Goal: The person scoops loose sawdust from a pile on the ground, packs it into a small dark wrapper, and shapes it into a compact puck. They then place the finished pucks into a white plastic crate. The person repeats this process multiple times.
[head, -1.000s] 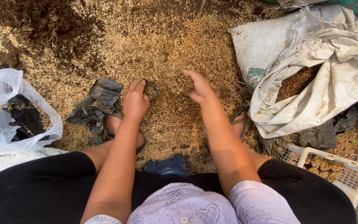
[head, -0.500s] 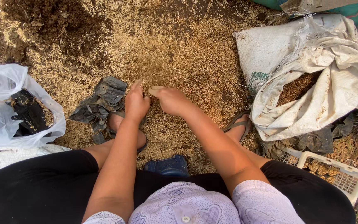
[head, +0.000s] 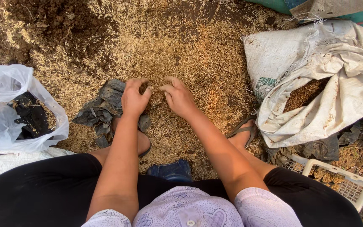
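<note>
We press our left hand (head: pixel 134 97) and right hand (head: pixel 178 97) close together, fingers curled loosely, cupping the golden-brown loose rice husks (head: pixel 181 54) spread on the ground, beneath and between them; a crumpled grey plastic sheet (head: pixel 101 107) lies just beside our left hand.

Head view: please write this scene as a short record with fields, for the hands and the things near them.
left hand: palm down on the husks, fingers curled, nothing gripped that I can see
right hand: palm down on the husks, close beside the left hand
husks: golden loose layer spread over the ground
dark cloth: crumpled, just left of the left hand
white sack: open, husks inside, at the right
plastic bag: clear, dark material inside, at the left
white basket: at the lower right, partly hidden
</note>
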